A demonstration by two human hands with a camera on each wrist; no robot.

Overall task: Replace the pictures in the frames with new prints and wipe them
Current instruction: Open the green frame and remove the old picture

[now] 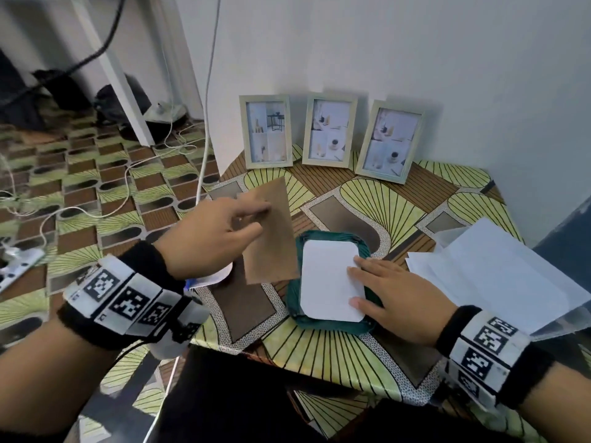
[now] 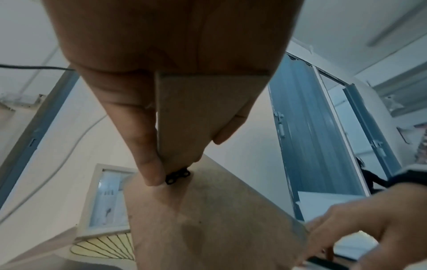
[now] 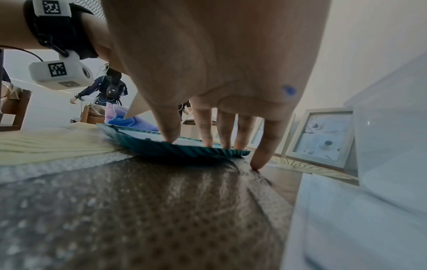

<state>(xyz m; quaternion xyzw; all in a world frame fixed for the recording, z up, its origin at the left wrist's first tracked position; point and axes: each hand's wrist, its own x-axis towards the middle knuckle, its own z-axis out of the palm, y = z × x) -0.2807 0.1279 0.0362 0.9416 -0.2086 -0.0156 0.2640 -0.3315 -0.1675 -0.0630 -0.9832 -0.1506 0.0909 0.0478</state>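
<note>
My left hand (image 1: 260, 219) pinches the fold-out stand (image 2: 196, 113) of a brown backing board (image 1: 271, 238) near its black hinge (image 2: 177, 177), holding the board tilted above the table. To its right, a green frame (image 1: 295, 295) lies face down with a white print (image 1: 326, 282) in its back. My right hand (image 1: 358, 284) presses straight fingers (image 3: 205, 135) on the print's right edge. The little finger touches the tablecloth. Three pale frames (image 1: 267, 131) (image 1: 329, 131) (image 1: 388, 145) with pictures lean against the wall.
A loose stack of white sheets (image 1: 499, 270) lies at the table's right. A blue and pink cloth (image 3: 134, 118) sits left of the green frame, mostly hidden under my left wrist. The table's left edge (image 1: 204, 302) drops to a patterned floor with cables (image 1: 128, 174).
</note>
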